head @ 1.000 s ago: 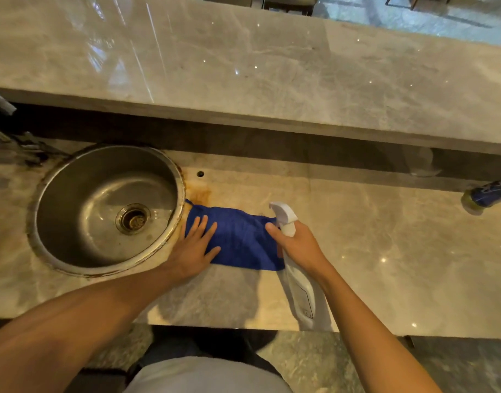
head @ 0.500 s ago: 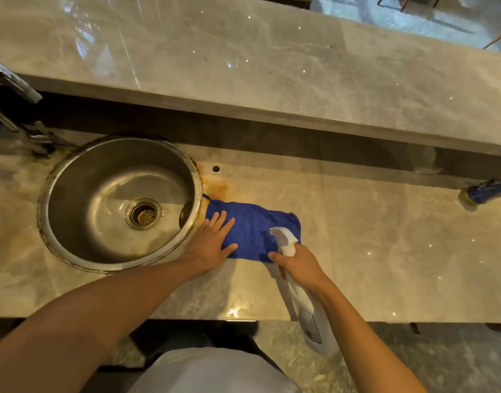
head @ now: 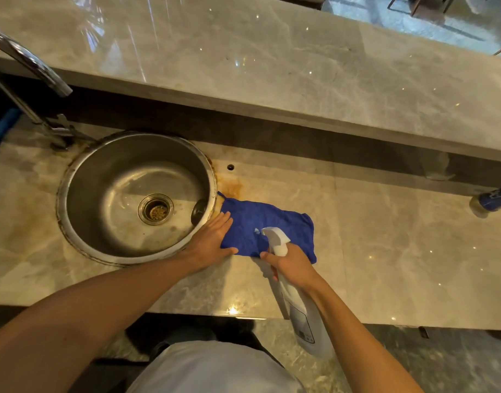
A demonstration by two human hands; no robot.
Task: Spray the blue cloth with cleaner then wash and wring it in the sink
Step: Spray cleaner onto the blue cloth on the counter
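Note:
A blue cloth [head: 269, 222] lies flat on the marble counter just right of the round steel sink [head: 101, 248]. My left hand [head: 212, 241] rests flat on the cloth's left edge, fingers straight. My right hand [head: 293, 266] grips the neck of a white spray bottle [head: 302, 313], whose nozzle points at the cloth from its near side. A small pale wet patch shows on the cloth by the nozzle. The bottle's body hangs past the counter's front edge.
A chrome faucet [head: 30, 69] arches over the sink's far left. A raised marble ledge [head: 272, 66] runs along the back. A blue object [head: 496, 198] lies at the far right. Rust-coloured stain [head: 232, 188] marks the counter beside the sink rim.
The spray bottle's nozzle has moved from the cloth's right end to its near edge, closer over the cloth. My left hand's fingers have closed together on the cloth.

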